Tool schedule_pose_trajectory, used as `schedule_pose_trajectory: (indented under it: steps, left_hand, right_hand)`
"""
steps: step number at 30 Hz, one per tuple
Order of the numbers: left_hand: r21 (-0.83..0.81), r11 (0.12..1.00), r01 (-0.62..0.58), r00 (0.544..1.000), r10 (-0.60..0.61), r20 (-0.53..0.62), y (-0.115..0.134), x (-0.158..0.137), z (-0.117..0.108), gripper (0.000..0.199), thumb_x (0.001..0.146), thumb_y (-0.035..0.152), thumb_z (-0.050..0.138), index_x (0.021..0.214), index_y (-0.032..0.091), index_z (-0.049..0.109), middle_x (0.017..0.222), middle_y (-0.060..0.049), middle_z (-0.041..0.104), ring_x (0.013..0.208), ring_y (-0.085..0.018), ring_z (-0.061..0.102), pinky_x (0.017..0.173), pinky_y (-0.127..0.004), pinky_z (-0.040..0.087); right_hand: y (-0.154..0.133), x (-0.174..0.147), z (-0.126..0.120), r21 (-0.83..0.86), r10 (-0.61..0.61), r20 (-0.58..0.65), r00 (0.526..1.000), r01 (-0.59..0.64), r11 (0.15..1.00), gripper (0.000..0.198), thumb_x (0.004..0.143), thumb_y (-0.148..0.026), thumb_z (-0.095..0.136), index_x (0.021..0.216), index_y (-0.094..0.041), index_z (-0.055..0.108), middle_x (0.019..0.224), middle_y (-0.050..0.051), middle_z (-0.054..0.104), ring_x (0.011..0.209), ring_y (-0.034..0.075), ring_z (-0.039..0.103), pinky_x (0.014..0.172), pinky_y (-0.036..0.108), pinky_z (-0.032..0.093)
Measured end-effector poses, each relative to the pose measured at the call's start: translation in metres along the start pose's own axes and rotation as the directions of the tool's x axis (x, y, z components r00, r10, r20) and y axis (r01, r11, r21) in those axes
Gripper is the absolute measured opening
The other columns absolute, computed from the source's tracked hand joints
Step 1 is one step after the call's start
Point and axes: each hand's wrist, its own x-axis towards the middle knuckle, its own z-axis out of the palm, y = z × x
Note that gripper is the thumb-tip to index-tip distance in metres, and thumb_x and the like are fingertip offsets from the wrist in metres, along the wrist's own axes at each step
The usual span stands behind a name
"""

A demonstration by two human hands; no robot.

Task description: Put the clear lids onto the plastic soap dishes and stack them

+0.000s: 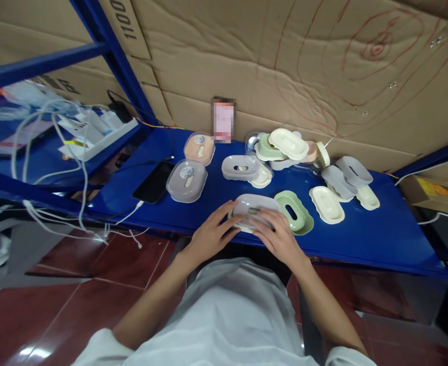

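Pale purple plastic box (247, 203), grasped from both sides by left hand (214, 229) and right hand (280, 231), fingers curled, at front edge of blue shelf (391, 239). Just beside, to the right: green tray (302, 216). Farther left: clear-lidded box (178, 185), black phone (152, 183).

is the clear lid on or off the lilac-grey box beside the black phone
On: the clear lid covers the lilac-grey box, with a round sticker on top.

Two hands (213, 231) (279, 234), one held box (256, 201), two lidded boxes (199, 149) (186, 184) leftward (peach, lilac)
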Motion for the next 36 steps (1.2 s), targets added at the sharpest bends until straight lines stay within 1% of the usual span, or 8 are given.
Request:
schedule_pose_trajectory:
  steps: [3, 9, 12, 17, 22, 26, 32, 36]
  left_hand:
    - [-0.021, 0.998, 0.051, 0.998, -0.052, -0.033, 0.001, -0.002, -0.001, 0.032, 0.104, 0.021, 0.068, 0.135, 0.023, 0.065, 0.160, -0.016, 0.053, 0.151, -0.031, 0.055, 0.121, -0.049, 0.055]
    - [-0.067, 0.993, 0.095, 0.994, -0.098, -0.043, -0.001, -0.003, -0.001, 0.031, 0.102, 0.022, 0.071, 0.132, 0.025, 0.065, 0.158, -0.016, 0.051, 0.148, -0.032, 0.056, 0.118, -0.051, 0.058]
    - [-0.129, 0.987, 0.091, 0.994, -0.098, -0.042, -0.002, -0.001, -0.002, 0.036, 0.101, 0.021, 0.072, 0.135, 0.027, 0.064, 0.159, -0.015, 0.049, 0.150, -0.032, 0.054, 0.120, -0.054, 0.056]
    - [-0.205, 0.974, 0.099, 0.991, -0.115, -0.065, -0.005, 0.001, -0.005, 0.046, 0.100, 0.022, 0.073, 0.145, 0.029, 0.061, 0.168, -0.015, 0.041, 0.154, -0.033, 0.049, 0.119, -0.054, 0.057]
    - [-0.081, 0.994, 0.070, 0.995, -0.075, -0.061, -0.011, -0.002, -0.002, 0.028, 0.101, 0.024, 0.073, 0.129, 0.026, 0.070, 0.149, -0.011, 0.065, 0.153, -0.032, 0.051, 0.126, -0.063, 0.046]
    - [-0.134, 0.989, 0.064, 0.997, -0.068, -0.027, -0.012, -0.002, 0.000, 0.025, 0.103, 0.023, 0.071, 0.128, 0.023, 0.071, 0.146, -0.011, 0.068, 0.156, -0.031, 0.048, 0.125, -0.060, 0.049]
    - [-0.206, 0.976, 0.070, 0.996, -0.081, -0.048, -0.010, 0.001, -0.004, 0.023, 0.101, 0.023, 0.073, 0.124, 0.023, 0.072, 0.144, -0.011, 0.068, 0.156, -0.030, 0.048, 0.124, -0.059, 0.051]
    - [-0.236, 0.969, 0.074, 0.992, -0.095, -0.079, -0.010, 0.001, -0.007, 0.019, 0.100, 0.024, 0.075, 0.119, 0.023, 0.072, 0.142, -0.012, 0.069, 0.153, -0.030, 0.051, 0.123, -0.058, 0.052]
  right_hand:
    - [0.024, -0.015, -0.013, -0.115, 0.106, 0.052, 0.993, -0.100, 0.988, 0.054, 0.104, -0.042, 0.070, 0.154, -0.025, 0.059, 0.151, 0.016, 0.064, 0.147, 0.035, 0.055, 0.123, 0.057, 0.042]
    - [0.059, -0.028, -0.030, -0.194, 0.232, 0.029, 0.972, -0.222, 0.956, 0.059, 0.109, -0.033, 0.061, 0.165, -0.028, 0.046, 0.158, 0.014, 0.060, 0.148, 0.033, 0.057, 0.125, 0.059, 0.042]
    - [0.042, -0.015, -0.022, -0.001, 0.172, 0.088, 0.981, -0.172, 0.985, 0.061, 0.107, -0.035, 0.065, 0.165, -0.028, 0.047, 0.169, 0.013, 0.048, 0.159, 0.034, 0.043, 0.129, 0.058, 0.041]
    - [0.017, 0.005, 0.003, 0.252, 0.065, 0.180, 0.981, -0.110, 0.961, 0.040, 0.109, -0.026, 0.060, 0.149, -0.026, 0.065, 0.150, 0.009, 0.068, 0.155, 0.027, 0.050, 0.128, 0.052, 0.047]
    - [0.013, 0.003, 0.011, 0.117, 0.005, 0.160, 0.987, -0.024, 0.993, 0.035, 0.108, -0.025, 0.063, 0.143, -0.023, 0.069, 0.143, 0.010, 0.072, 0.146, 0.028, 0.059, 0.128, 0.057, 0.045]
    - [0.018, 0.010, 0.001, 0.059, -0.014, 0.202, 0.979, 0.003, 0.998, 0.037, 0.109, -0.030, 0.059, 0.146, -0.026, 0.067, 0.150, 0.010, 0.068, 0.145, 0.027, 0.060, 0.127, 0.056, 0.044]
    - [0.061, 0.066, 0.014, -0.177, 0.358, -0.038, 0.933, -0.359, 0.917, 0.058, 0.108, -0.052, 0.055, 0.153, -0.016, 0.060, 0.145, 0.021, 0.069, 0.134, 0.039, 0.064, 0.111, 0.057, 0.051]
    - [0.086, 0.089, 0.030, -0.196, 0.473, -0.025, 0.881, -0.468, 0.861, 0.054, 0.108, -0.054, 0.054, 0.142, -0.016, 0.070, 0.134, 0.020, 0.075, 0.114, 0.036, 0.073, 0.097, 0.051, 0.059]
